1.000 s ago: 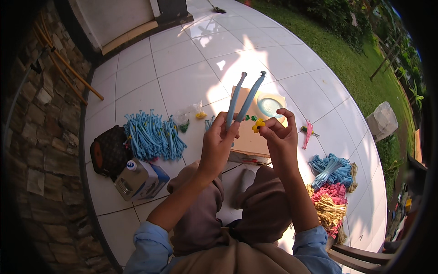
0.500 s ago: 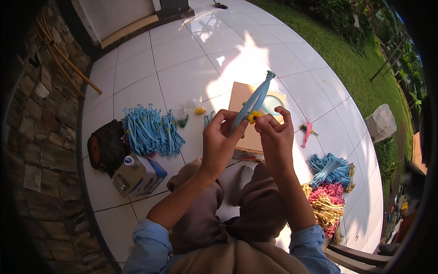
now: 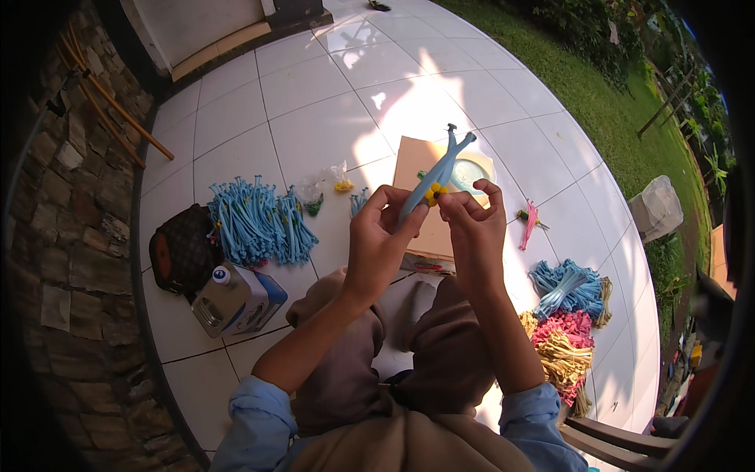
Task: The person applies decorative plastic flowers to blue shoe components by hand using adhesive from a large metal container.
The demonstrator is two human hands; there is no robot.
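My left hand point(image 3: 379, 236) pinches a folded light-blue strap point(image 3: 445, 164) with dark tips. The strap's two ends point away from me and cross near the top. Against its right side sits a small yellow flower point(image 3: 437, 192) with a dark centre, pinched by the thumb and finger of my right hand point(image 3: 476, 230). How the flower meets the strap is partly hidden by my fingers. Just beyond my hands, a cardboard box point(image 3: 429, 240) bears a round, pale, see-through dish point(image 3: 470, 176).
On the left lie a pile of blue straps point(image 3: 250, 220), a dark bag point(image 3: 182, 250) and a metal can point(image 3: 236, 303). Small plastic bags point(image 3: 341, 179) lie beyond. Right are a pink strap point(image 3: 529, 224) and bundles of blue point(image 3: 566, 287), pink and tan straps point(image 3: 562, 358).
The strap's two ends, together before, have spread and now cross. The yellow flower has turned and moved slightly up and left against the strap. Both hands stay nearly in place.
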